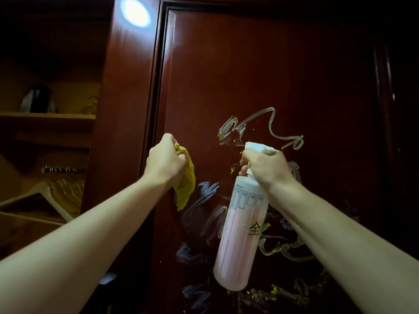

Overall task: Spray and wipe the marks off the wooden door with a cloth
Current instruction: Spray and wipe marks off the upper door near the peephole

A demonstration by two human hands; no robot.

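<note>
Door: dark reddish wooden door, glossy, panelled, filling the middle and right of the view; moulded frame edge running down its left side.
Marks: pale, bluish and yellow scribbles looping across the door from the middle down to the bottom; flecks of yellow clinging to the lines.
Light: round bright reflection on the wood at upper left of the door frame.
Room: open shelving in dim light to the left, with a dark kettle-like object on the upper shelf; lower down, a row of small metal hooks and pale hangers.
Left hand: left hand raised beside the door's left edge, fingers curled tight round a bunched yellow cloth; cloth hanging below the fist, close against the door.
Right hand: right hand raised in front of the door, wrapped round the neck and white trigger head of a spray bottle; nozzle pointed at the upper scribble.
Bottle: translucent, pinkish liquid inside, printed boxes and one handwritten black character on the side; body hanging tilted, base toward the lower left.
Arms: both forearms bare, reaching up from the lower corners.
Count: two hands, one cloth, one bottle, one door.
</note>
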